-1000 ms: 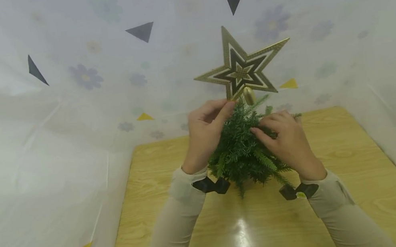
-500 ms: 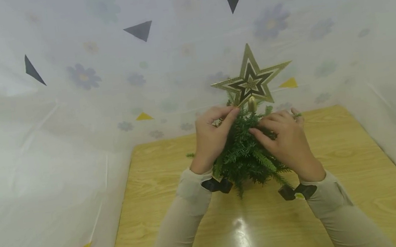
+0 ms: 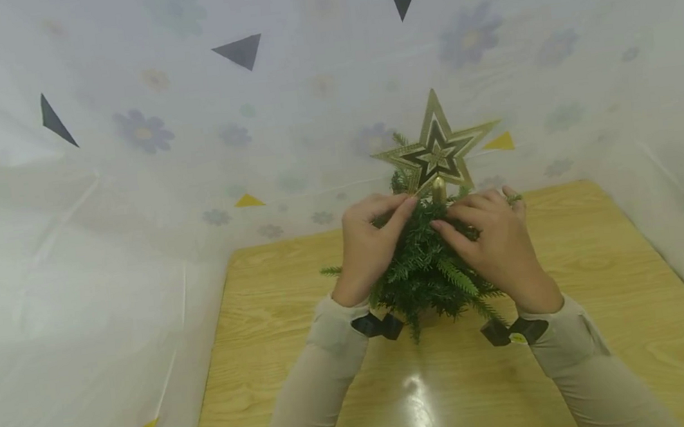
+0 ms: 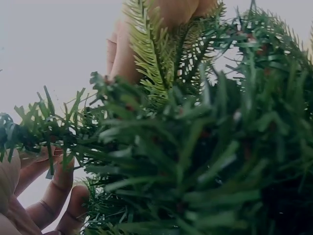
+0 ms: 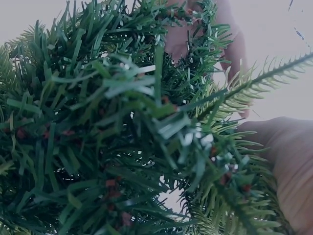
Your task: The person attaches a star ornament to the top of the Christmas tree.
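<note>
A small green Christmas tree (image 3: 427, 277) stands on the table between my hands. A gold star tree topper (image 3: 438, 154) is at its tip, tilted slightly, with its gold tube-shaped base (image 3: 438, 191) down among the top needles. My left hand (image 3: 366, 242) pinches the star's lower left point between thumb and fingers. On the other side, my right hand (image 3: 495, 242) holds the upper part of the tree, thumb and fingers curled in among the branches. In both wrist views dense needles (image 4: 171, 156) fill most of the picture and hide the tree's top and the star.
A wood-grain table (image 3: 265, 319) bears the tree. Pale sheeting with printed flowers (image 3: 144, 131) and dark and yellow triangles (image 3: 237, 52) encloses the table at the back and sides. One light green sprig (image 5: 264, 78) sticks out past the right hand.
My left hand has moved down and a little right with the star, whose base has gone from above the tree into its top needles. My right hand has stayed in place.
</note>
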Action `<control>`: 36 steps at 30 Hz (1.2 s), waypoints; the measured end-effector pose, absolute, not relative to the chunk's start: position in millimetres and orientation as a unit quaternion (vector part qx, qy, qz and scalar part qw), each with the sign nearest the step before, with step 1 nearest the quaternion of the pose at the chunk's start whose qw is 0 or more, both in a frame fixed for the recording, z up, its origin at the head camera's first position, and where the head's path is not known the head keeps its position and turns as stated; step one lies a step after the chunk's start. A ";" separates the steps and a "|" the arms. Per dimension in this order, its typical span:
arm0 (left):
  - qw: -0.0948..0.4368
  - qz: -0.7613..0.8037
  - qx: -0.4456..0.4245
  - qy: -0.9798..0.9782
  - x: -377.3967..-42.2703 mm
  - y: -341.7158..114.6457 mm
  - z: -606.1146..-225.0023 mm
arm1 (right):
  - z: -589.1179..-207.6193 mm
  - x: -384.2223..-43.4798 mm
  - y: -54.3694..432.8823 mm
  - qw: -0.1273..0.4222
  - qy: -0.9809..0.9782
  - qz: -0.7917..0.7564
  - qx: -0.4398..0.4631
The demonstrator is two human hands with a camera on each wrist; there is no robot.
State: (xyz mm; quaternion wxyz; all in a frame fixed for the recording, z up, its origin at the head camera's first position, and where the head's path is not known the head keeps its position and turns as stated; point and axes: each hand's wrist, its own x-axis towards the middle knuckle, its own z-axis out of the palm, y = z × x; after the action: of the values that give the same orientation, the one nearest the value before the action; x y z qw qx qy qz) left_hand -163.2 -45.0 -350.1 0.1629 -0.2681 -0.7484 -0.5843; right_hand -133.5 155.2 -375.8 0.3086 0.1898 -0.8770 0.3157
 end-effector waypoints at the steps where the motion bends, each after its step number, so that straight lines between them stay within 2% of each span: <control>1: 0.169 -0.578 -0.272 -0.750 -163.3 -44.9 -350.8 | -375.8 -133.4 155.4 0.309 -0.877 0.316 0.190; 10: 0.207 -0.510 -0.286 -0.784 -163.9 -44.7 -353.6 | -375.9 -133.7 156.5 0.314 -0.875 0.317 0.187; 36: 0.242 -0.384 -0.305 -0.837 -159.1 -45.1 -350.8 | -379.5 -134.0 157.0 0.315 -0.875 0.309 0.199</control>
State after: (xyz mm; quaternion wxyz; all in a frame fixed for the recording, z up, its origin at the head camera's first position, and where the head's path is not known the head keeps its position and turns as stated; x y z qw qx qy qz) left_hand -159.1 -45.1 -350.8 0.2418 -0.3053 -0.8373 -0.3838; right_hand -134.0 157.0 -379.5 0.3150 0.1990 -0.8749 0.3092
